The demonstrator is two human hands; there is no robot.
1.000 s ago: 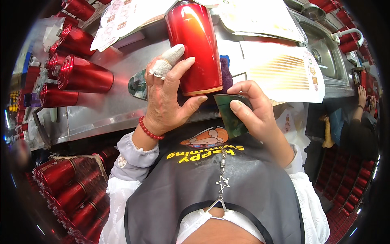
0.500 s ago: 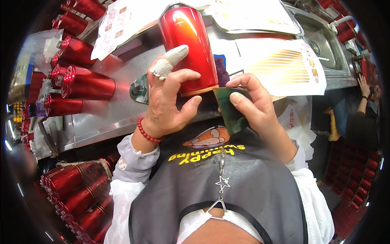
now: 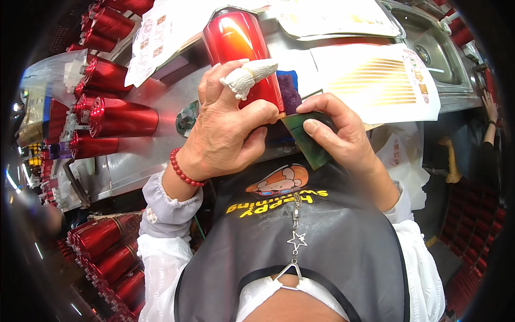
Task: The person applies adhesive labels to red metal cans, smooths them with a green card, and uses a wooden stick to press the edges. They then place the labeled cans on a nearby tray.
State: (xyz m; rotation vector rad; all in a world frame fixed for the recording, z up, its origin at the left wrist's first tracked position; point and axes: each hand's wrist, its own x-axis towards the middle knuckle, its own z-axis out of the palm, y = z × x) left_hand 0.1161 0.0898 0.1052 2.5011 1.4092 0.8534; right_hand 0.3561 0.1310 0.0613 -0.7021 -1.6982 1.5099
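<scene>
A shiny red canister (image 3: 236,40) lies on the metal worktop, its near end toward me. My left hand (image 3: 228,121) is over that near end, fingers bent against the canister, with the index finger curled at the rim. A white cloth wrap (image 3: 249,78) covers one of its fingers. My right hand (image 3: 343,129), just right of the rim, pinches a dark green flat piece (image 3: 310,142) between thumb and fingers. One corner of the piece is close to the canister's rim; whether they touch I cannot tell. A purple cloth (image 3: 289,94) lies beside the canister.
Several red canisters (image 3: 126,117) lie at the left, more (image 3: 96,239) below. Printed sheets (image 3: 370,80) cover the right of the worktop (image 3: 129,169), near a metal sink (image 3: 429,51). Another person's hand (image 3: 489,104) shows at far right. A camouflage-patterned object (image 3: 188,119) sits behind my left wrist.
My left hand has moved in over the canister's near end, its fingers curling from a spread pose. My right hand keeps the green piece in nearly the same place.
</scene>
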